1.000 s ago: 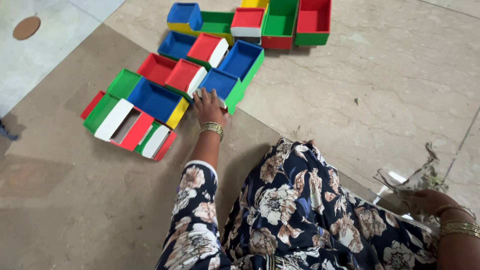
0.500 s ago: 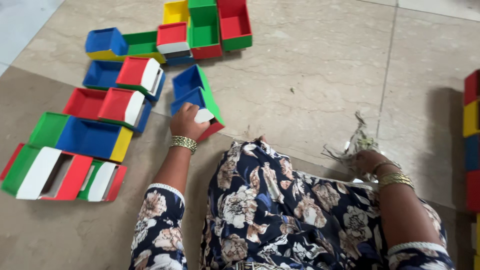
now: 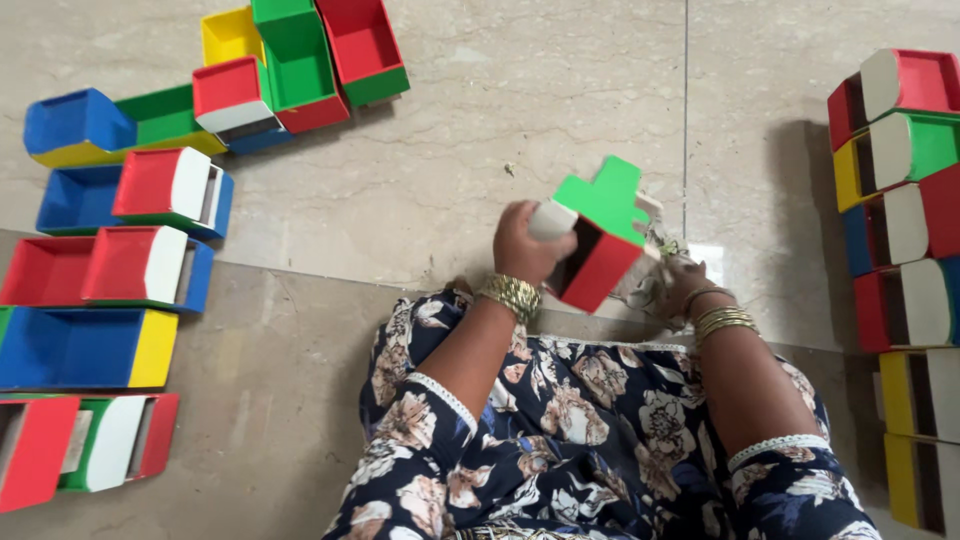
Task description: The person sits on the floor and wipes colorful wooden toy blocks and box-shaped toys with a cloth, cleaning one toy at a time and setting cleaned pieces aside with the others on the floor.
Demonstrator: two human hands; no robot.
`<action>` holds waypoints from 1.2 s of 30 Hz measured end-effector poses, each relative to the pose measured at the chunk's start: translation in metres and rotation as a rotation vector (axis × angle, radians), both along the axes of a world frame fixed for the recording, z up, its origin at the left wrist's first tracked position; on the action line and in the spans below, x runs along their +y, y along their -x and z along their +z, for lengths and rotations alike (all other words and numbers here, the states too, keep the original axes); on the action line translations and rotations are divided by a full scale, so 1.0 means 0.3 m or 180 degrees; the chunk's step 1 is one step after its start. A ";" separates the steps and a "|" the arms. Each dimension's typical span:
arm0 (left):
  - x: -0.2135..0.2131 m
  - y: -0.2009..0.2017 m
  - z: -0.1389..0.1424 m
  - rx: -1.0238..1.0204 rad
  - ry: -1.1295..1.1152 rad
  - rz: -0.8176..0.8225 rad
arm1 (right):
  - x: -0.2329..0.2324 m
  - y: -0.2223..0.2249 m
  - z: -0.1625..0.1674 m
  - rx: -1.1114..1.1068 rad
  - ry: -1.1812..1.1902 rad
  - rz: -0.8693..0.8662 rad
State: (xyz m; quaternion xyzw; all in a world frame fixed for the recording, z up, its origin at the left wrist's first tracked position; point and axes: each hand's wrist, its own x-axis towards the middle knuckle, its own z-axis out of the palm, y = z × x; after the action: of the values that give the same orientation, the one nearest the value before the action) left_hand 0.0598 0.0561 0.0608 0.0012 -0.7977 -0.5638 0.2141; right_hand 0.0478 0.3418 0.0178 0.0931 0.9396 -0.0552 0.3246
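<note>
The left hand (image 3: pixel 528 243) is closed around a small green-and-red box (image 3: pixel 598 232), holding it tilted above the tiled floor (image 3: pixel 480 140) just past the person's knees. The right hand (image 3: pixel 672 285) sits mostly hidden behind that box; its grip cannot be told. Coloured boxes lie spread at left (image 3: pixel 120 260) and stacked at right (image 3: pixel 900 240).

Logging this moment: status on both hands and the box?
Left hand gripping green-and-red box, lifted off floor. Right hand at its far side, grip unclear. Nothing in the way.
</note>
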 end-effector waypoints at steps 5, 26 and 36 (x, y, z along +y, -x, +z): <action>-0.008 -0.077 -0.031 0.0181 0.0221 -0.0687 | -0.047 0.012 -0.088 0.0200 -0.0552 0.1388; -0.058 -0.018 -0.069 0.0166 0.0864 -0.1128 | -0.251 -0.204 0.258 0.3025 0.3730 0.1046; -0.075 -0.024 -0.058 -0.0037 0.0965 -0.1457 | -0.284 -0.077 0.091 0.2824 0.1842 0.1111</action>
State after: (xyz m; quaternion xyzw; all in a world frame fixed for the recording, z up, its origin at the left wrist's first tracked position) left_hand 0.0669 0.0335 0.0434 -0.2078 -0.8537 -0.4716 0.0743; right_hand 0.0709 0.2566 0.0451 -0.1889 0.9342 -0.2902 -0.0855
